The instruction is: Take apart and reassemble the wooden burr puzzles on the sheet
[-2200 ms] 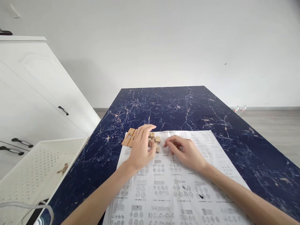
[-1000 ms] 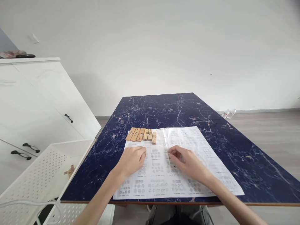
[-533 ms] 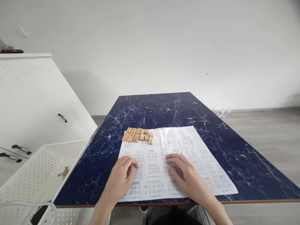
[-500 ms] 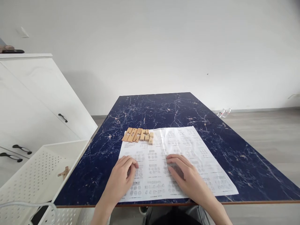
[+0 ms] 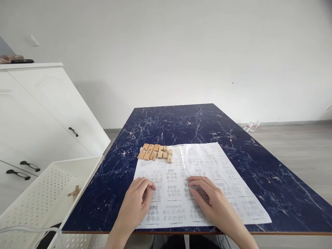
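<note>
A large printed instruction sheet [image 5: 178, 193], creased down its middle, lies on the dark blue marbled table. On the sheet's left part rests my left hand [image 5: 140, 200], fingers loosely curved and holding nothing. My right hand [image 5: 209, 197] lies on the middle of the same paper, its fingers stretched out and slightly apart, with nothing in them. Beyond my left hand, a row of notched wooden puzzle pieces [image 5: 155, 152] sits at the sheet's upper left corner. Small marks show on some of these pieces.
Bare marbled table [image 5: 171, 124] surrounds the paper. To the left stands a white cabinet [image 5: 46, 114] with black handles. Below it, a perforated white drawer or bin [image 5: 57, 180] holds a wooden cross-shaped piece [image 5: 74, 192] and a pale cable [image 5: 28, 228]. Clear plastic objects [image 5: 252, 126] show past the right edge.
The whole view has shifted slightly, so things appear a little lower and further right. Both hands stay resting on the paper, and the wooden pieces keep their places.
</note>
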Demonstrator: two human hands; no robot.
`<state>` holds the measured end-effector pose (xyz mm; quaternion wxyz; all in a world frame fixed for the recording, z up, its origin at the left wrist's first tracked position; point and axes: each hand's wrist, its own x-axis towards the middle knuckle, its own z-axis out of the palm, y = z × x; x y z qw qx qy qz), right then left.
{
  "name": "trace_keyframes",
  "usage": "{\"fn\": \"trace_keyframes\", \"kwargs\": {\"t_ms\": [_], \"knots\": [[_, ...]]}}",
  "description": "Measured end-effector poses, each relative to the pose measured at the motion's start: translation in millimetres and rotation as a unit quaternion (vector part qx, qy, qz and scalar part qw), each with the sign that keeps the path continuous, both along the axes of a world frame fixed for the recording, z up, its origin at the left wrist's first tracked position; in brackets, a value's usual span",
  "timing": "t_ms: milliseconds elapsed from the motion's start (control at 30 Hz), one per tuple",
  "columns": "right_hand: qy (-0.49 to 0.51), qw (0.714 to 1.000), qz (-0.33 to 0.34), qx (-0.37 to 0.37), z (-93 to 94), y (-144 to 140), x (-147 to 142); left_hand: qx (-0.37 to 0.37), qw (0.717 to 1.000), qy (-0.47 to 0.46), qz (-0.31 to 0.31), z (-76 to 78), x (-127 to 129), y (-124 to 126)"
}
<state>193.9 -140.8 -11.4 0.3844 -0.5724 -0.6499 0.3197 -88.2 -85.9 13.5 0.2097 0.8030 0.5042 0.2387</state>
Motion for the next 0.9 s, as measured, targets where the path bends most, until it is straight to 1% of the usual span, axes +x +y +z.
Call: {"fn": "trace_keyframes", "kwargs": {"t_ms": [267, 533, 733, 900], "knots": [[0.015, 1.0, -0.005, -0.016, 0.8, -0.9, 0.7, 0.004, 1.0, 0.004, 0.0, 1.2, 1.1, 1.4], [0.016, 1.0, -0.002, -0.014, 0.8, -0.6, 0.8, 0.02, 1.0, 0.012, -0.004, -0.3, 0.1, 2.1], [0.007, 1.0, 0.0, -0.002, -1.2, -0.2, 0.4, 0.034, 0.999, 0.012, -0.002, -0.3, 0.6, 3.5], [-0.003, 1.0, -0.003, 0.007, -3.4, 0.1, 0.2, 0.03, 0.999, 0.015, -0.003, -1.2, -0.1, 3.7]]}}
